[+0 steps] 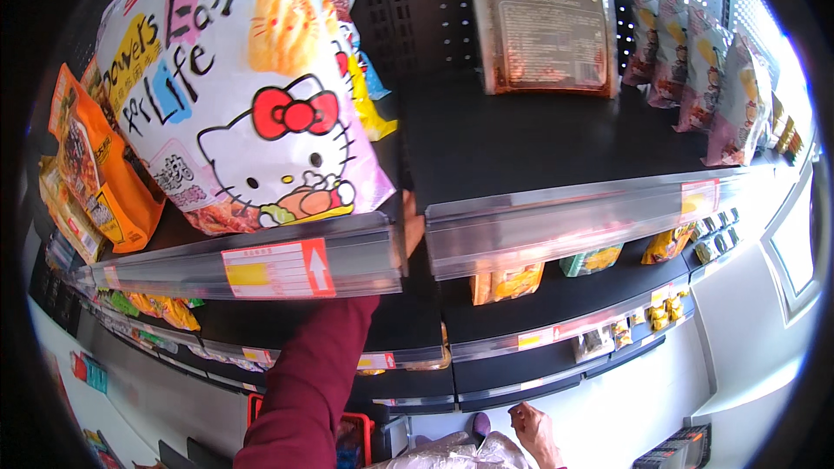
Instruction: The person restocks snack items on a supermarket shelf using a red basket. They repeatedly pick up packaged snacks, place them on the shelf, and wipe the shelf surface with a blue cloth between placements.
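Note:
My left arm, in a dark red sleeve, reaches up beneath the front edge of the upper left shelf. Part of my left hand shows in the gap between two clear shelf-edge strips; its other fingers are hidden. Above and left of it, a large white and pink snack bag with a cartoon cat stands upright on the shelf. My right hand hangs low over the floor, fingers curled in, touching no shelf. A brown food packet stands upright against the perforated back panel.
Orange packets stand at the left, small pink snack bags at the right. Price tags sit in the clear strips. Lower shelves hold more packets. A red basket is below my left arm, and a dark crate stands at lower right.

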`<state>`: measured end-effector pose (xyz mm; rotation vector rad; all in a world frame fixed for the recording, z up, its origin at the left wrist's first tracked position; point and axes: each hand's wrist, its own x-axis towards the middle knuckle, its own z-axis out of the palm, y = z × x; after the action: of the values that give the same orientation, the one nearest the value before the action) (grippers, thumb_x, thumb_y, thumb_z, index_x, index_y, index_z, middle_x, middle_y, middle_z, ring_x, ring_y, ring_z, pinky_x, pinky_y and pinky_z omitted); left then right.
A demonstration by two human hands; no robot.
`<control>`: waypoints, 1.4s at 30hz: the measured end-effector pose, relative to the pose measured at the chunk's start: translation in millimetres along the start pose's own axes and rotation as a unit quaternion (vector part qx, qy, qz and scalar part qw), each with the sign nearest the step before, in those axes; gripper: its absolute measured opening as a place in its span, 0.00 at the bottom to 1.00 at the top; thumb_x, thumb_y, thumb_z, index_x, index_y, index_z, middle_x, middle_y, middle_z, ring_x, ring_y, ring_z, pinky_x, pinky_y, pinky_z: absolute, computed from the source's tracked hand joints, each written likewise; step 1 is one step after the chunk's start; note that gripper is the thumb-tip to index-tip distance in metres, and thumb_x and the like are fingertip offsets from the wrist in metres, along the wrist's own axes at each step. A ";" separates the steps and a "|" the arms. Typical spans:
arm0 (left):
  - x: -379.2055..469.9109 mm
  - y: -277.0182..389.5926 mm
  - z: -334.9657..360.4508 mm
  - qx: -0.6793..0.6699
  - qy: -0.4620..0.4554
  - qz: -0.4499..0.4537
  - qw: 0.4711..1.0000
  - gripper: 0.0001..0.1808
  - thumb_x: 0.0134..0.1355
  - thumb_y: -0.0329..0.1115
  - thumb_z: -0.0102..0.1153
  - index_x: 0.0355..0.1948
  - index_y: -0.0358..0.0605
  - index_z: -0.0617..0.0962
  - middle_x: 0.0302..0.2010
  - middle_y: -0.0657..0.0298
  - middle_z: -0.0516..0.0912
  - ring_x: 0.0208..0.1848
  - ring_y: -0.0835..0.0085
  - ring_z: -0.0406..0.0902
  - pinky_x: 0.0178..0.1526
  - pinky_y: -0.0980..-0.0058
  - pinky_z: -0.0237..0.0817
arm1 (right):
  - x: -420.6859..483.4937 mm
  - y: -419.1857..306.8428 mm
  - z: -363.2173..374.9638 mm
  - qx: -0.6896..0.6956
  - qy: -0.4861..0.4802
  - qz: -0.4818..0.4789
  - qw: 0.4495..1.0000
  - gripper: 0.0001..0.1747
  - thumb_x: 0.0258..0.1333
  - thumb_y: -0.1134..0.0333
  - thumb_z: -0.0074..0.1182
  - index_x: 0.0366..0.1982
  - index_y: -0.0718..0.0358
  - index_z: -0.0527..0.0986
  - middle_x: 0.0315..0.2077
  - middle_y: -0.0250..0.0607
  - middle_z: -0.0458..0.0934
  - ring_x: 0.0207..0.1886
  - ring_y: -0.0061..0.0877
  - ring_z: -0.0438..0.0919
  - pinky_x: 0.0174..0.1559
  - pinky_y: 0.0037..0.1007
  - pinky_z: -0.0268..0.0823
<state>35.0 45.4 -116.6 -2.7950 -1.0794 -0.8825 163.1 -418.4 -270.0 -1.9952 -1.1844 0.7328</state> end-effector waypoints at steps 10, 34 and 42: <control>-96.4 -78.3 -19.8 0.061 -0.111 -0.118 0.985 0.12 0.65 0.38 0.64 0.40 0.38 0.83 0.34 0.58 0.85 0.37 0.70 0.79 0.40 0.65 0.68 | -8.9 30.6 35.4 -0.053 -0.006 -0.060 0.997 0.07 0.66 0.70 0.51 0.39 0.60 0.80 0.20 0.40 0.79 0.22 0.32 0.77 0.25 0.32 0.68; -237.3 -354.6 -130.7 0.180 -0.040 -0.408 0.894 0.12 0.64 0.37 0.63 0.42 0.39 0.83 0.38 0.56 0.84 0.41 0.65 0.79 0.44 0.62 0.67 | -50.8 102.8 76.5 -0.139 -0.132 -0.013 0.981 0.16 0.75 0.57 0.42 0.43 0.52 0.80 0.24 0.41 0.83 0.26 0.36 0.81 0.30 0.40 0.71; -262.9 -414.0 -177.3 0.205 -0.053 -0.489 0.846 0.12 0.64 0.37 0.63 0.43 0.40 0.83 0.40 0.56 0.83 0.43 0.64 0.78 0.45 0.60 0.67 | -60.6 86.8 76.8 -0.129 -0.127 -0.052 0.982 0.09 0.71 0.62 0.47 0.41 0.53 0.78 0.25 0.44 0.82 0.28 0.42 0.81 0.31 0.43 0.71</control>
<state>-469.8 161.7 -176.4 -1.8475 -2.4231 -0.3854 123.6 -481.4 -377.7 -2.0711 -1.5910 0.8337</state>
